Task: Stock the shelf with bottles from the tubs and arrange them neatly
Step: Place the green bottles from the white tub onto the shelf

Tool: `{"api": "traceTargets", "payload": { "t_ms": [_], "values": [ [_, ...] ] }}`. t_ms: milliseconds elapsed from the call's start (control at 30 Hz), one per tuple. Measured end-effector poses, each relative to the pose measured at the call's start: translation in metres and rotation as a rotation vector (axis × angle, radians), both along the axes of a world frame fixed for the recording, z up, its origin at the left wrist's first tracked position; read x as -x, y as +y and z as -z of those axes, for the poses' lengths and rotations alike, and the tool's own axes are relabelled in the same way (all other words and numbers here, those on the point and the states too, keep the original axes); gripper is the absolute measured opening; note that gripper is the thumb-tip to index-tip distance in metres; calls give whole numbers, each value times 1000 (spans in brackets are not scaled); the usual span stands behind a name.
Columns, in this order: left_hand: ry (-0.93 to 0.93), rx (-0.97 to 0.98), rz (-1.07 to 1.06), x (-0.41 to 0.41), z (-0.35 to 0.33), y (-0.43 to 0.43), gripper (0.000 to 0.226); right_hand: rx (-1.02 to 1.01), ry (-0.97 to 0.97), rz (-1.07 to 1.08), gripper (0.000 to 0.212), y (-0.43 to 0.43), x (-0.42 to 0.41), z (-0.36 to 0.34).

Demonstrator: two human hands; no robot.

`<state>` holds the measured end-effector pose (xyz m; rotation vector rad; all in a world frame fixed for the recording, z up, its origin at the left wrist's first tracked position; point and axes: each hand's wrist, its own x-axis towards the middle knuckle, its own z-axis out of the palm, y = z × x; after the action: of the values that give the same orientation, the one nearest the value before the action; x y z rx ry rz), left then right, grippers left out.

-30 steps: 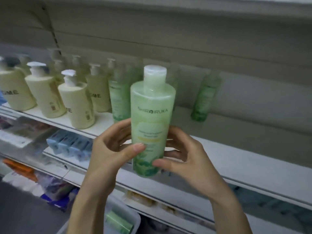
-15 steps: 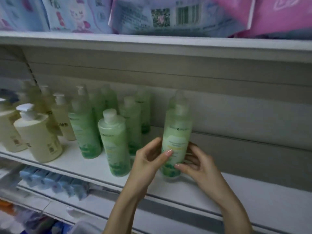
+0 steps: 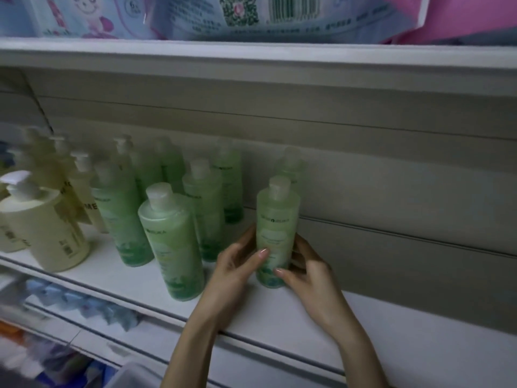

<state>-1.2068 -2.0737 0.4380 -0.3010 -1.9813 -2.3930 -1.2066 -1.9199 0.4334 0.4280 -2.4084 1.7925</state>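
A pale green bottle (image 3: 275, 222) with a round cap stands upright on the white shelf (image 3: 377, 317). My left hand (image 3: 237, 264) grips its lower left side, thumb across the label. My right hand (image 3: 305, 273) grips its lower right side, thumb on the front. Another green bottle (image 3: 291, 163) stands right behind it. To the left stand several more green bottles (image 3: 170, 242), the nearest one at the shelf's front.
Cream pump bottles (image 3: 44, 231) fill the shelf's left end. The upper shelf (image 3: 251, 56) carries soft printed packs (image 3: 195, 15) close overhead. Lower shelves at the bottom left hold small blue packs (image 3: 81, 301). A tub's pale rim (image 3: 134, 376) shows at the bottom edge.
The bottle was held up in front of the shelf with both hands; now it stands on the shelf, right of the green group. Both hands still hold it.
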Motion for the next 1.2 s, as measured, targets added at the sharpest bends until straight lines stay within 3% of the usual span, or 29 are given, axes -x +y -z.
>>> {"api": "traceTargets", "payload": {
  "t_ms": [100, 233, 367, 500, 667, 900, 1033, 1200],
  "values": [
    [1, 13, -49, 4, 2, 5, 47, -76, 51, 94, 55, -4, 7, 7],
    [-18, 28, -168, 8, 4, 16, 29, -124, 46, 192, 52, -11, 13, 15],
    [-40, 20, -182, 2, 3, 17, 26, -131, 38, 213, 53, -17, 8, 13],
    [-53, 12, -137, -13, 2, 7, 29, 15, -22, 209, 46, -18, -2, 12],
    [-87, 41, -141, -39, 0, -13, 23, 78, -33, 301, 52, -33, -28, 8],
    [-106, -60, -96, -103, -9, -66, 42, 169, -6, 405, 40, -80, -78, -4],
    [-195, -153, -171, -141, 7, -106, 27, 245, -53, 261, 20, -117, -121, 0],
    [-374, -199, -367, -190, 52, -158, 23, 163, -248, 49, 14, -169, -161, 44]
  ]
}}
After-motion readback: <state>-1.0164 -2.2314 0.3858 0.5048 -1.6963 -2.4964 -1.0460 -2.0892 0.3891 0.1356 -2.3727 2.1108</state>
